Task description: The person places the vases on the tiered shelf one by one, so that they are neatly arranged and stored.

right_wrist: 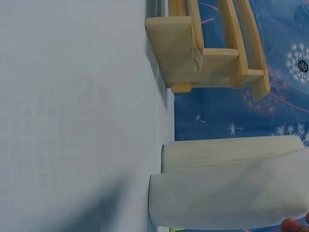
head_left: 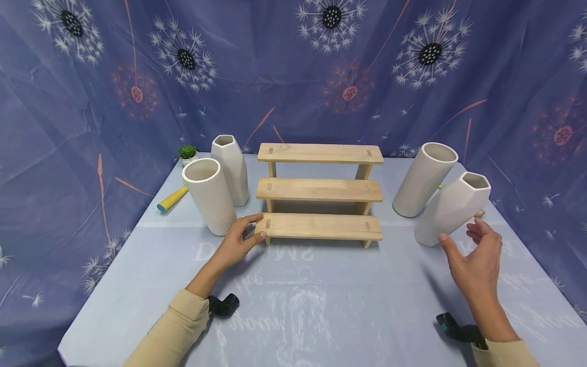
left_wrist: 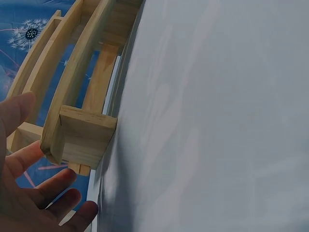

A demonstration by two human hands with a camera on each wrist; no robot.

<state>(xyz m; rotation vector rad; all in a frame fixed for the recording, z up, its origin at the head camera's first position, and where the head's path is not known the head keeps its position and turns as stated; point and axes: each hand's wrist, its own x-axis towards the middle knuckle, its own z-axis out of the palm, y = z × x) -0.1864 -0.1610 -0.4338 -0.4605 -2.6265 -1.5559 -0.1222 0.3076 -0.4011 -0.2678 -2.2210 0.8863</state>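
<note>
The left hand [head_left: 235, 244] touches the wooden shelf [head_left: 321, 189]; the right hand [head_left: 477, 257], well apart, hovers by an angular vase [head_left: 451, 210] (fingers loose on both).

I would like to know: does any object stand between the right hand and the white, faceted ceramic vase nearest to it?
Nothing visible stands between the right hand and the white, faceted ceramic vase. The white, ribbed cylindrical ceramic vase stands beyond it, on the side away from the hand.
</note>
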